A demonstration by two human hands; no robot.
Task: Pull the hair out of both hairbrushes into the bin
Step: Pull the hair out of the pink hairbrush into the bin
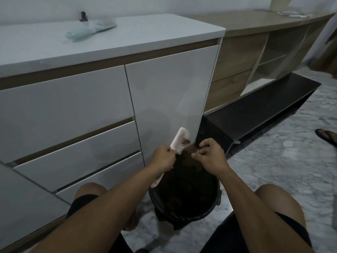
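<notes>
Pink hairbrush (179, 141) looked matt plastic with plastic bristles. Bin (184, 201) was black plastic, slightly glossy rim. Cabinet drawer fronts (69, 110) were glossy white; desk (127, 33) top smooth white. Floor (284, 161) was polished grey marble. Side shelving (235, 57) had matt wood grain.

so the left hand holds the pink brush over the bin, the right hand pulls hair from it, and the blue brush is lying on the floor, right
Not quite. The head view shows the blue brush lying on the white cabinet top, not the floor. The rest holds: left hand holds the pink brush over the bin, right hand pulls hair.
</notes>
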